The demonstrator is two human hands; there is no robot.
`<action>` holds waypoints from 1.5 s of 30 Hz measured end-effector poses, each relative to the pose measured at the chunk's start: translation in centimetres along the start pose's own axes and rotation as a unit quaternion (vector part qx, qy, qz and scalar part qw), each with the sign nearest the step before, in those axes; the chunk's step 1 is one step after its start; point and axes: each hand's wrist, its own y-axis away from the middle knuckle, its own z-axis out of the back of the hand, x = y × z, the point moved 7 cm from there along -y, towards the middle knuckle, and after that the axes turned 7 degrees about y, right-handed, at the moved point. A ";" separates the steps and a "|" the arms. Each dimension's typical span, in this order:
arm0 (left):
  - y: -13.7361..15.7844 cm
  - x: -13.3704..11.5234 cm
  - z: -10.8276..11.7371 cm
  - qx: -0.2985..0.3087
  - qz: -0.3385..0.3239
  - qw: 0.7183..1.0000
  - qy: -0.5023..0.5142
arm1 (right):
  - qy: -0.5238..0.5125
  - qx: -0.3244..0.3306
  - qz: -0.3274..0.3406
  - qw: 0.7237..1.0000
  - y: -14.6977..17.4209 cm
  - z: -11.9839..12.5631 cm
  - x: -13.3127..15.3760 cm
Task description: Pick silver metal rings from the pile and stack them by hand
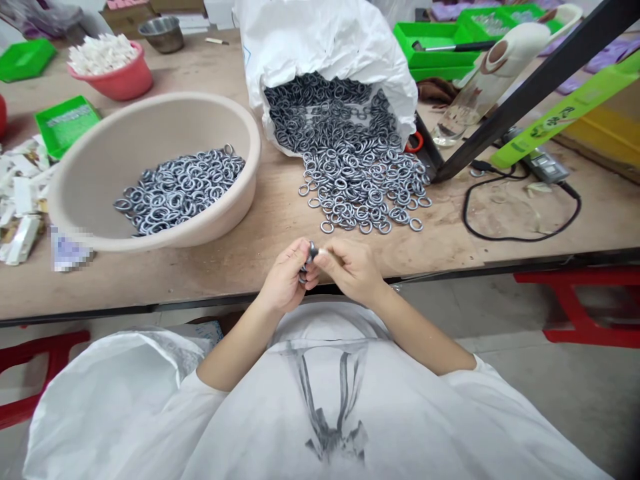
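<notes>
Close to the table's front edge, my left hand [287,277] is closed around a few dark grey rings [313,251], one of them standing up between thumb and fingers. My right hand [354,268] meets it there, thumb and fingers pinched right beside that ring; what sits in this pinch is hidden. Just beyond my hands, a heap of grey rings [365,180] spills out of a white sack [325,43] lying on its side. To the left, a large beige basin [83,177] holds many similar rings [185,190].
White pieces [23,200] and a green tray [67,127] lie at the far left, with a red bowl [117,77] behind. A slanted dark bar [520,93], a bottle [473,100] and a looped black cable [520,238] occupy the right. An open white bag [100,400] is below left.
</notes>
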 end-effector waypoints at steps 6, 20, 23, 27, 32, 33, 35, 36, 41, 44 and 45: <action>0.6 -0.5 -0.6 0.047 0.021 0.998 -0.022 | 0.257 0.028 -0.148 0.955 -2.0 0.6 -4.3; -0.9 -1.1 2.5 -0.106 -0.037 0.993 -0.027 | -0.251 0.017 -0.111 0.961 -1.9 -1.9 -1.7; -1.0 -0.4 1.7 -0.091 -0.043 0.994 -0.036 | -0.320 0.006 -0.135 0.938 -0.9 -2.8 -1.1; -1.0 -0.5 1.9 -0.087 -0.064 0.992 -0.067 | -0.307 0.009 -0.132 0.943 -0.5 -2.9 -0.6; -0.8 -1.0 1.8 -0.053 -0.062 0.993 -0.080 | -0.283 0.044 -0.076 0.955 -1.2 -2.0 -0.1; -0.8 -1.1 1.7 -0.049 -0.060 0.994 -0.078 | -0.268 0.026 -0.066 0.961 -1.3 -1.5 -0.2; -0.7 -1.2 1.6 -0.045 -0.056 0.995 -0.074 | -0.217 -0.001 -0.037 0.975 -1.2 -0.6 0.0; -0.7 -1.3 1.5 -0.045 -0.057 0.995 -0.073 | -0.183 -0.002 -0.016 0.983 -1.0 -0.3 0.3; -0.7 -1.4 1.5 -0.042 -0.064 0.995 -0.063 | -0.034 0.027 0.070 0.997 -0.1 0.0 1.9; -0.7 -1.3 1.5 -0.046 -0.060 0.995 -0.063 | -0.007 0.032 0.079 0.996 0.0 0.1 2.2; -0.7 -1.2 1.5 -0.048 -0.059 0.995 -0.066 | -0.003 0.036 0.078 0.996 0.0 0.1 2.3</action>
